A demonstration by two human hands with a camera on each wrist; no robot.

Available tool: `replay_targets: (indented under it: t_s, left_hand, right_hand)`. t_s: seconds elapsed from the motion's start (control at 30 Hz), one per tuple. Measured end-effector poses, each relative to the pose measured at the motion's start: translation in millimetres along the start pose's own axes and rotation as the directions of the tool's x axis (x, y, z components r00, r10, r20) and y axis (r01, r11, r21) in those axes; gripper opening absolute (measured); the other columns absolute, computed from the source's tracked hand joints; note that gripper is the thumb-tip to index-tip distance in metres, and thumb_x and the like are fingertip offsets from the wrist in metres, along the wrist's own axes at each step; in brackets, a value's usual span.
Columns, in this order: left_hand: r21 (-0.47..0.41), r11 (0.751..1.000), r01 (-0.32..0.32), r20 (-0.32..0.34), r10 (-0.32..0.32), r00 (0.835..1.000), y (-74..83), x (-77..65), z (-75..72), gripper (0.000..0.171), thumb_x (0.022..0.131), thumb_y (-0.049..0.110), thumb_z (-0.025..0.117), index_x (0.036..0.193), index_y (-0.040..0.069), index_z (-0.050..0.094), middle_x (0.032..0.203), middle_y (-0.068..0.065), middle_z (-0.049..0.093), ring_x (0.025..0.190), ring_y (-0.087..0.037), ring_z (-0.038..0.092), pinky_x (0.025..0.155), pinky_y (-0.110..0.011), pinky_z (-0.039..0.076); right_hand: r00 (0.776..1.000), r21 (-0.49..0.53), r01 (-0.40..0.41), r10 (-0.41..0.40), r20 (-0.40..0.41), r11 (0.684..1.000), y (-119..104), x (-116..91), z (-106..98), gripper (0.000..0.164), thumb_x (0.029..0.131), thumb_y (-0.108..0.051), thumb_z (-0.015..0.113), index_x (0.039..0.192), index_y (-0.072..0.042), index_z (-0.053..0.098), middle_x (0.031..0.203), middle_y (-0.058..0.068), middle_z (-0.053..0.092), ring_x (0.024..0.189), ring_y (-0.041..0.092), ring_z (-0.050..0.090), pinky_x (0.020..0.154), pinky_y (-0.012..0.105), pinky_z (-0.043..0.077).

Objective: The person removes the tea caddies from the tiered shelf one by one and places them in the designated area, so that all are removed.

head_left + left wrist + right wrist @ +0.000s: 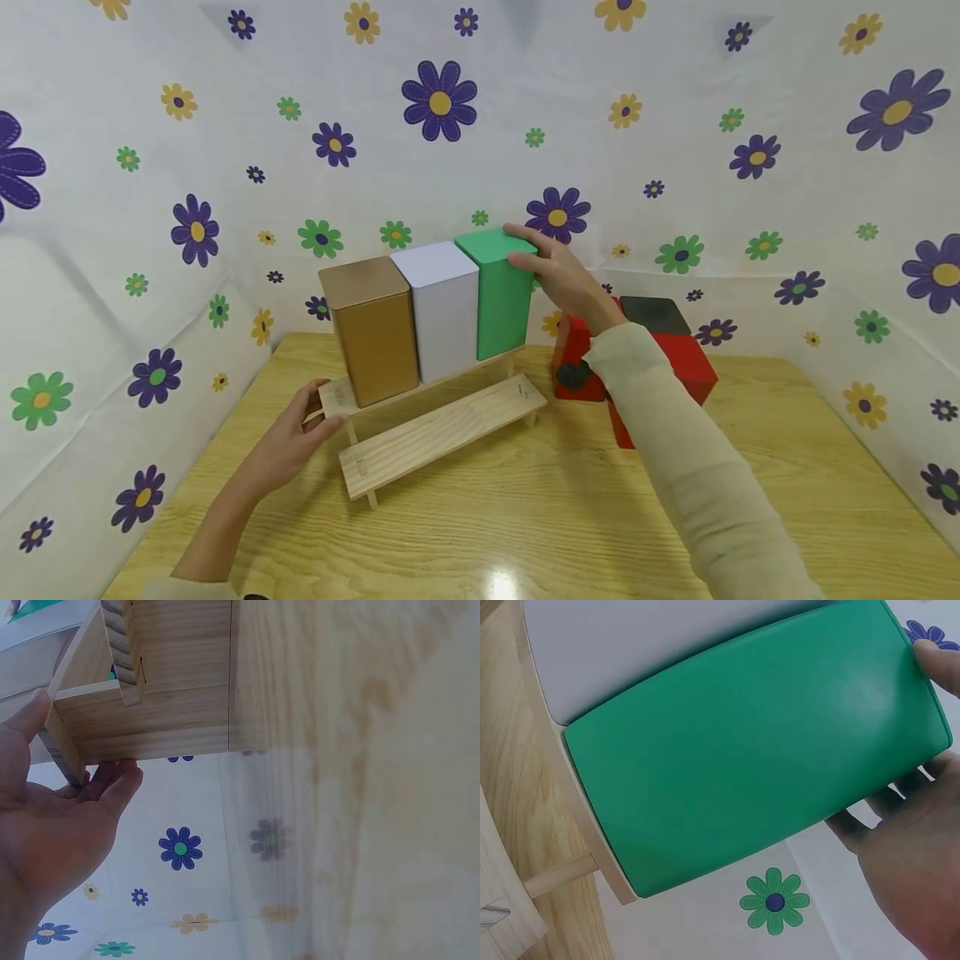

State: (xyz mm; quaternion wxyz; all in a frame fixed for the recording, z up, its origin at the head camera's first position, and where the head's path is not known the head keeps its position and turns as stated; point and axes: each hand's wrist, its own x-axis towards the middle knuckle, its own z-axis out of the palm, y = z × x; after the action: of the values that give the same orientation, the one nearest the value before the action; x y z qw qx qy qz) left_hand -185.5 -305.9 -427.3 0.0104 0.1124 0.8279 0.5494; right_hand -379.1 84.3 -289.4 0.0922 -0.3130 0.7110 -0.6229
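A two-tier wooden shelf stands on the table, with three tall rectangular tins in a row on its upper tier. From left to right they are a gold-brown tin, a white tin and a green tin. My left hand grips the left end of the upper tier; the left wrist view shows the thumb and fingers around the end board. At the green tin, my right hand holds the upper right part, thumb and fingers at its top edges.
Red boxes and a dark-topped piece stand behind my right forearm, partly hidden by the sleeve. Flower-printed cloth hangs behind the wooden table and along its sides.
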Motion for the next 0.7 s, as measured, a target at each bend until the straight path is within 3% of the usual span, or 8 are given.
replay_targets:
  t_s: [0.27,0.47,0.7]
  left_hand:
    - [-0.008,1.000,-0.003,0.008,0.003,1.000,-0.5,0.9,0.0,0.071,0.110,0.022,0.055,0.159,-0.006,0.011,0.149,-0.031,0.035,0.139,-0.048,0.041,0.098,-0.020,0.049]
    - [-0.006,1.000,0.003,0.009,-0.003,1.000,-0.2,2.7,0.6,0.073,0.110,0.023,0.055,0.159,-0.006,0.011,0.151,-0.031,0.034,0.140,-0.048,0.040,0.099,-0.021,0.048]
    - [0.016,1.000,0.015,0.000,-0.015,1.000,1.7,0.8,-3.1,0.073,0.110,0.026,0.055,0.159,-0.005,0.012,0.151,-0.030,0.034,0.142,-0.047,0.037,0.103,-0.018,0.044]
  right_hand:
    - [1.000,0.007,-0.006,0.006,-0.011,1.000,-0.7,0.8,-1.2,0.065,0.103,-0.016,0.058,0.162,-0.007,0.031,0.169,0.010,0.023,0.151,0.032,0.027,0.124,0.048,0.025]
    - [0.999,0.000,-0.015,0.015,-0.037,1.000,3.0,3.9,-2.5,0.062,0.102,-0.018,0.060,0.157,-0.005,0.035,0.159,0.015,0.035,0.138,0.033,0.040,0.118,0.048,0.033]
    - [0.994,-0.067,0.026,-0.033,-0.106,0.997,4.3,0.3,-3.7,0.052,0.099,-0.018,0.066,0.146,-0.003,0.048,0.153,0.014,0.046,0.134,0.031,0.047,0.117,0.049,0.036]
